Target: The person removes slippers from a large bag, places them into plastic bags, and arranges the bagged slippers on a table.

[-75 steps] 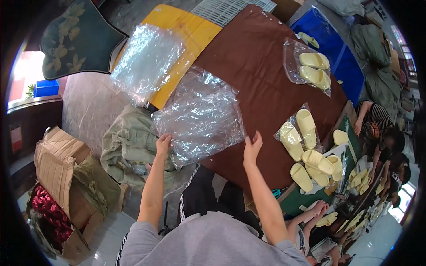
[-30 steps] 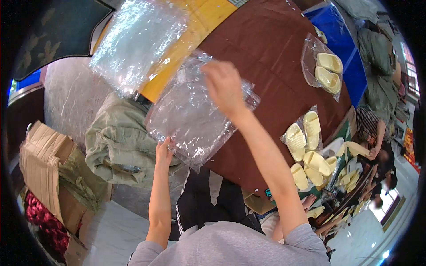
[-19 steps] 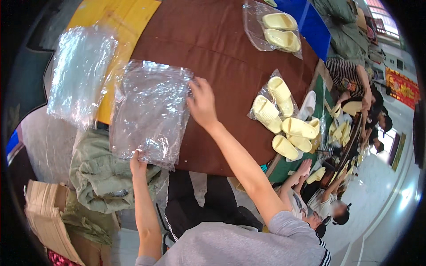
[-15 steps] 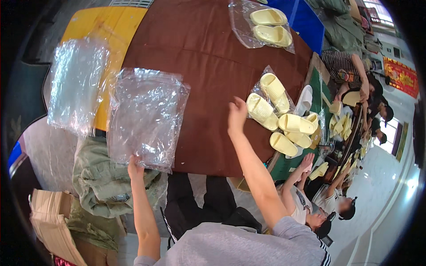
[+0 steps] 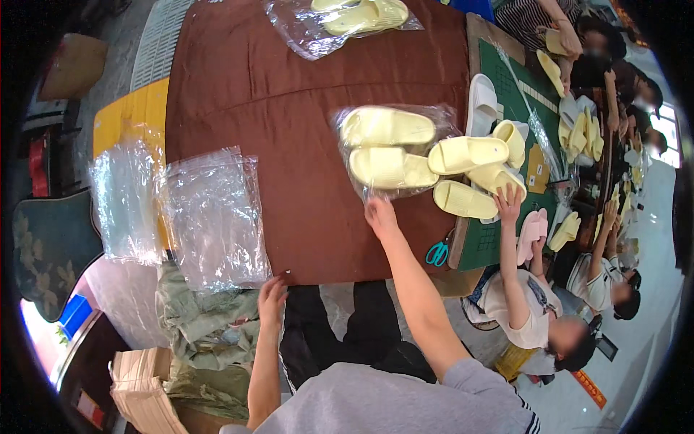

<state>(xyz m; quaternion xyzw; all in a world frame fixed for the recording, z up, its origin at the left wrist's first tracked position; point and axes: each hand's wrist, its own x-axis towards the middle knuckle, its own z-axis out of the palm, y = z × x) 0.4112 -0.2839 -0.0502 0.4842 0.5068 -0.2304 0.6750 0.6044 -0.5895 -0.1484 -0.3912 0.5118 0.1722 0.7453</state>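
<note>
Brown cloth (image 5: 311,246) is spread across the table, and the floor around it is crowded with goods. Nearest the body, the left hand (image 5: 272,302) is held at the table's front edge, fingers loosely spread, nothing gripped. Just to its left, flat clear bags (image 5: 217,224) are stacked, and no contents are seen in them. Below that stack, a sack (image 5: 199,315) is heaped near a cardboard box (image 5: 141,383), at which green sacking (image 5: 206,394) is seen.

Blue-handled scissors (image 5: 437,253) are laid near the right edge. The near edge of a filled bag (image 5: 394,147) is reached by the fingertips of the right hand (image 5: 381,215); whether it is pinched cannot be told. Two yellow slippers (image 5: 388,126) are enclosed in that bag, side by side. To its right, loose slippers (image 5: 468,155) are piled, one of them touched by a co-worker's hand (image 5: 510,206).

Farther left, another stack (image 5: 130,202) of clear bags is rested on a yellow board (image 5: 134,119). At the far side, a second bag (image 5: 303,32) is laid, with two more yellow slippers (image 5: 369,16) held inside.
</note>
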